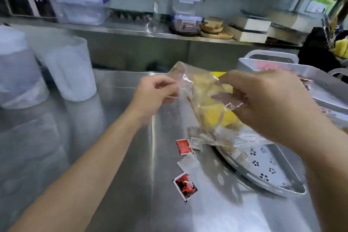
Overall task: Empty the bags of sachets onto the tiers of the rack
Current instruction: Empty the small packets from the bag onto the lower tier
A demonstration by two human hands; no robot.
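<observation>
1. Two bare hands hold a clear plastic bag (pixel 203 92) up above a steel counter (pixel 131 184), its mouth pulled apart between them.
2. The left hand (pixel 154 94) pinches the bag's left edge between thumb and fingers; the right hand (pixel 263 100) is closed on the crumpled film at the right edge.
3. Inside the bag, yellow sachets (pixel 216 111) fill the middle and pale sachets gather at the lower end, which hangs over the near rim of the rack's lower tier (pixel 267 171), a white perforated tray.
4. The rack's upper tier (pixel 320 88), a grey tray with handles, stands behind the right hand; something pink lies in it, too blurred to identify.
5. Four sachets lie loose on the counter just left of the lower tier: a red sachet (pixel 184 146), a small white sachet (pixel 195 142) touching it, a larger white sachet (pixel 188 163) below, and a red-and-black sachet (pixel 185 186) nearest the camera.
6. Two stacks of translucent cups (pixel 69 69) stand at the left of the counter.
</observation>
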